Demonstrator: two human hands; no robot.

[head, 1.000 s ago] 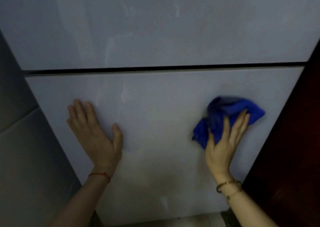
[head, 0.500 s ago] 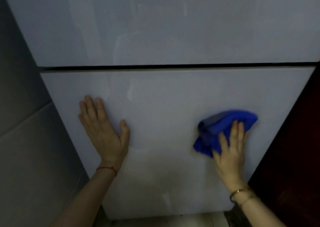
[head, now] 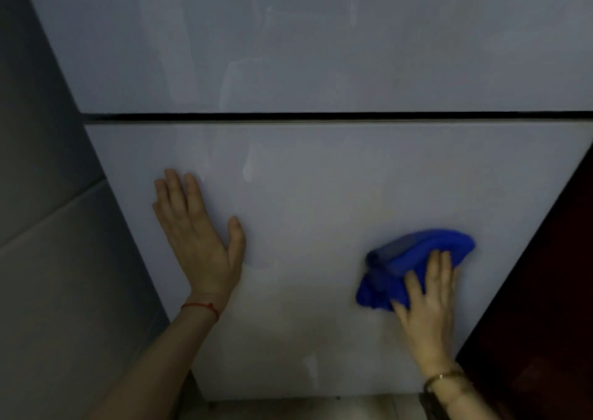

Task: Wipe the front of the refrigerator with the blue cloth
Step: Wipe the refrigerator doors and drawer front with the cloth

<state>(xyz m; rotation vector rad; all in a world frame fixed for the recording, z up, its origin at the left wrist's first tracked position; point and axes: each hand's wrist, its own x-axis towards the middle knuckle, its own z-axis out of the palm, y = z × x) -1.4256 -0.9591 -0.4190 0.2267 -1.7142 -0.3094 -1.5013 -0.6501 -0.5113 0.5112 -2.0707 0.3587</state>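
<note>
Blue cloth (head: 414, 259) sits bunched on the refrigerator (head: 321, 195) lower door's right side, pressed by your right hand (head: 426, 307), fingers straight; your left hand (head: 199, 237) rests flat there, fingers extended.

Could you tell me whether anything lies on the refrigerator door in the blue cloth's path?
Only the left hand, flat on the lower door left of the blue cloth, which the right hand presses.

blue cloth (head: 417, 259) and right hand (head: 426, 310) slid lower on refrigerator door (head: 321, 195), fingers turned more upright
</note>
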